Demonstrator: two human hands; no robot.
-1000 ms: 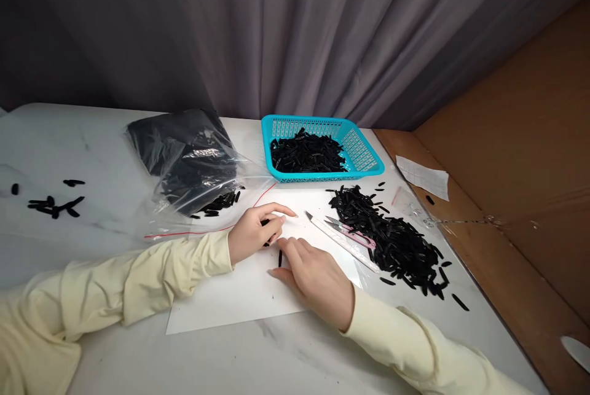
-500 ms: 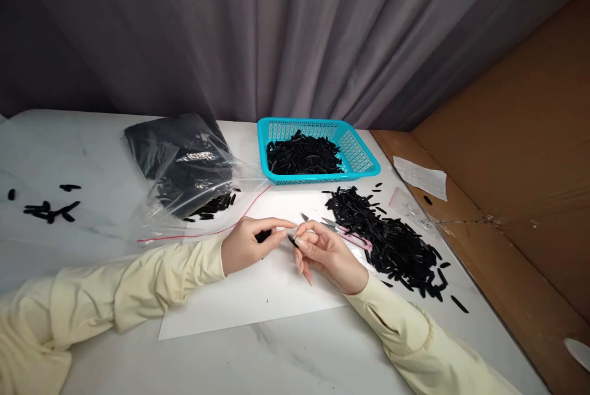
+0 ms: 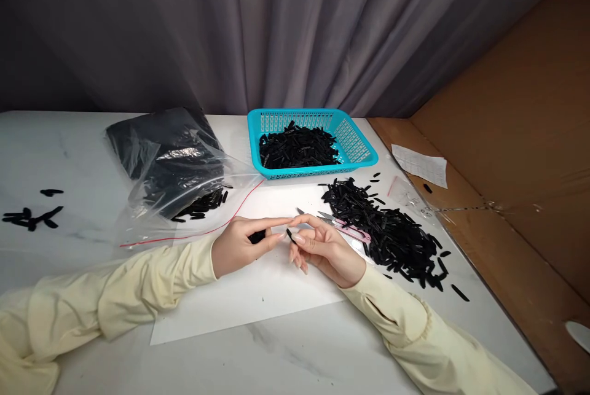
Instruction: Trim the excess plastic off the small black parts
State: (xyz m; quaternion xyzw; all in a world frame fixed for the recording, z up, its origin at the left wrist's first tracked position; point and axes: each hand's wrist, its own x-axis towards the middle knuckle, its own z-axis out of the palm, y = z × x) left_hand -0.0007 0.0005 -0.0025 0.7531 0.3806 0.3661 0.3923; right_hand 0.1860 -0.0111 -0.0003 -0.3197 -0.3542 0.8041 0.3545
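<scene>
Between the thumb and fingers of my right hand [image 3: 325,249] is one small black strip [image 3: 291,236], narrow with tapered ends. My left hand [image 3: 242,242] faces it, index finger stretched out to meet the right fingertips, thumb apart below. More black strips [image 3: 257,236] show in the left palm; its other fingers are hidden behind. Under both hands lies a white sheet [image 3: 221,315]. Just beyond my right hand, pink-handled snips [image 3: 353,231] lie with their blades pointing left, touching a loose pile of black strips [image 3: 391,238].
A turquoise basket [image 3: 313,171] of black strips stands at the back. Left of it lies a clear zip bag [image 3: 179,158] with black contents, some strips at its mouth. A few strips [image 3: 32,218] lie far left. A cardboard wall [image 3: 507,100] and paper slip [image 3: 419,165] are at right.
The view has shifted slightly, moving the table things left and up. The left thumb has moved away from its index finger, and both index fingertips now meet; the right hand still holds its strip.
</scene>
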